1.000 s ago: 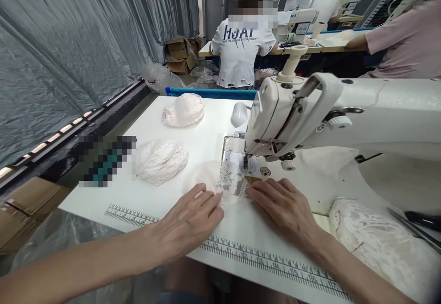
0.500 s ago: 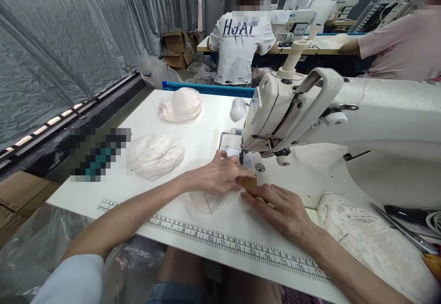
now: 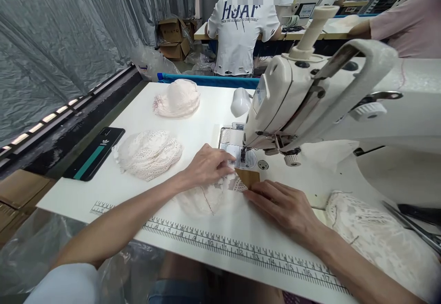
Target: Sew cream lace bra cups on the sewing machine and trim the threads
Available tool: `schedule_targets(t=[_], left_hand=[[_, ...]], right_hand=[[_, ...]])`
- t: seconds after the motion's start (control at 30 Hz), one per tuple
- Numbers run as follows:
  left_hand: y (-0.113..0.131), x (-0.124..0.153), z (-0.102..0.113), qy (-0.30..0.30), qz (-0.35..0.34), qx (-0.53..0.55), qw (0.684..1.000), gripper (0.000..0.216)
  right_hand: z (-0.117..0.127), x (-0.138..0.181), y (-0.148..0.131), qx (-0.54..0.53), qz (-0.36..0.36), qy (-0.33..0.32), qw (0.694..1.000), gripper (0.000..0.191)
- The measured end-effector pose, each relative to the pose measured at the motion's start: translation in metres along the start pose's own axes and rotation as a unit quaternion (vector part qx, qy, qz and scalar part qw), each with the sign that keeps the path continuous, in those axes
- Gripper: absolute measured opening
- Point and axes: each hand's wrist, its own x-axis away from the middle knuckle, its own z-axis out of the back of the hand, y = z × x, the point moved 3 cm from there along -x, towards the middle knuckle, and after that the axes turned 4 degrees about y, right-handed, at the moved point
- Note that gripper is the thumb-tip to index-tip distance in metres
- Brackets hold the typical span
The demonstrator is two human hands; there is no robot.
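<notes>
A sheer white lace piece (image 3: 201,200) lies flat on the sewing table, a thin dark line running across it. My left hand (image 3: 208,167) is closed at its upper edge, fingers bent over the lace just left of the presser foot (image 3: 243,154). Beside the lace is a small brown card-like piece (image 3: 251,178), in front of the needle area. My right hand (image 3: 284,203) grips this brown piece at its lower edge, thumb and forefinger close to the lace corner. The fingertips of both hands are partly hidden. The white sewing machine (image 3: 275,106) stands above them.
Two bundles, pale pink fabric (image 3: 179,98) and white lace (image 3: 148,154), lie left. A black phone (image 3: 94,154) rests at the table's left edge. More lace (image 3: 386,244) and scissors (image 3: 409,223) are at right. A co-worker (image 3: 241,33) sits ahead.
My left hand has moved left, away from the brown piece, so more of that piece and the patterned lace shows. My right hand stays at its lower edge. The view has shifted slightly.
</notes>
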Motion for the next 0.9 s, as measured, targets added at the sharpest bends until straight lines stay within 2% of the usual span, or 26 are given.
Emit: schedule_targets(t=[0.5,0.9], left_hand=[[-0.0011,0.0008,-0.0021,0.013,-0.008,0.002,1.000,0.029],[-0.0022,-0.0001,-0.0037,0.016,0.000,-0.001,1.000,0.030]], right_hand=[[-0.0020,-0.0009,0.0009,0.002,-0.024,0.007,1.000,0.016],[-0.0035,0.0010,0.0000,0.016,0.000,-0.008,1.000,0.015]])
